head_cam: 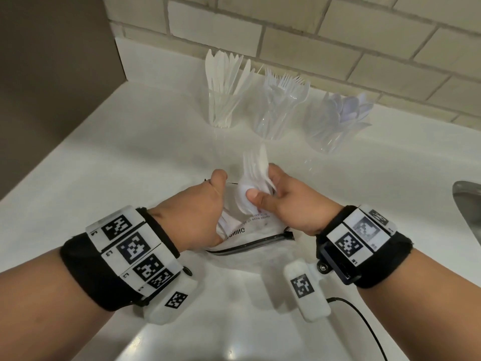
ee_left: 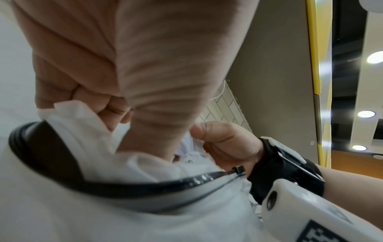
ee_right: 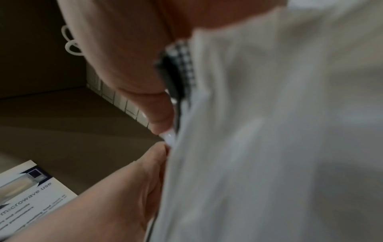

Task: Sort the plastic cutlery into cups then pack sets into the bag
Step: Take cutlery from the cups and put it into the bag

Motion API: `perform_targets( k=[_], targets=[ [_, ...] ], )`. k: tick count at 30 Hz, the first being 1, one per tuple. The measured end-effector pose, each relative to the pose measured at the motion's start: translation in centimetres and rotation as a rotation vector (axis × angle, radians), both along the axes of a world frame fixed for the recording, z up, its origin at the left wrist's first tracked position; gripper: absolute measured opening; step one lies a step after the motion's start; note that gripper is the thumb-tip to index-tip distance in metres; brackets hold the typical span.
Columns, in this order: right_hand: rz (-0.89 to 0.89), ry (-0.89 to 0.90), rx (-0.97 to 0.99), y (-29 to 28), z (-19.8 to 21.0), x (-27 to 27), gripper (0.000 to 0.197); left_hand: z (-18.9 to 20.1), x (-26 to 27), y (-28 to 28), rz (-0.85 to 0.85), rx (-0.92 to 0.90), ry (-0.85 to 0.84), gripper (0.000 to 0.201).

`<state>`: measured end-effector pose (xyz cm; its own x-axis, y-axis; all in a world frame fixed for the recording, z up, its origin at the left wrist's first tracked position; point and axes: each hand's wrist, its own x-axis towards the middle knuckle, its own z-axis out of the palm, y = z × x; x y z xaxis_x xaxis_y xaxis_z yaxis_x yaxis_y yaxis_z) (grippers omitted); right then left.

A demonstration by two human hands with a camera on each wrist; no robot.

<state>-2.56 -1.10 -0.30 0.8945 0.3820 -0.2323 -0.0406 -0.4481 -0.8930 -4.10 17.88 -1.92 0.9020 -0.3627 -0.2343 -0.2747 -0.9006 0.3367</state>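
Note:
Three clear cups stand by the tiled wall: knives (head_cam: 223,84) on the left, forks (head_cam: 282,99) in the middle, spoons (head_cam: 341,117) on the right. A clear zip bag (head_cam: 250,237) with a black zipper (ee_left: 132,190) lies on the white counter in front of me. My left hand (head_cam: 200,204) grips the bag's far rim and holds the mouth apart. My right hand (head_cam: 273,191) holds a bundle of white cutlery (head_cam: 256,175), thumb on top, its lower end inside the bag's mouth. The right wrist view is blurred, filled by the bag (ee_right: 269,147).
A steel sink (head_cam: 468,204) edge shows at the right. A black cable (head_cam: 364,321) trails over the counter near my right wrist. A dark panel (head_cam: 52,74) rises at the left. The white counter (head_cam: 117,165) stretches between the cups and the bag.

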Motion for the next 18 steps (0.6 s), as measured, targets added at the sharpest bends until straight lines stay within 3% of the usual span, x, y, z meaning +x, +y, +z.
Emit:
perform_targets(
  k=[3, 6, 8, 12, 18],
  targets=[
    [-0.058, -0.053, 0.176, -0.1, 0.7, 0.0, 0.032, 0.1, -0.2, -0.2, 0.000, 0.018, 0.000, 0.082],
    [-0.027, -0.043, 0.335, -0.4, 1.8, -0.3, 0.035, 0.4, -0.1, -0.2, 0.017, -0.001, 0.004, 0.077],
    [0.044, -0.072, 0.244, -0.6, 2.0, -0.1, 0.043, 0.7, -0.1, -0.1, 0.027, -0.037, 0.011, 0.076],
    [0.190, -0.093, -0.131, -0.9, 1.1, 0.2, 0.054, 1.2, 0.0, 0.2, 0.062, -0.122, 0.047, 0.082],
    [0.171, -0.010, -0.034, -0.7, 1.1, 0.3, 0.064, 1.7, 0.0, 0.4, 0.054, -0.167, 0.061, 0.096]
  ],
)
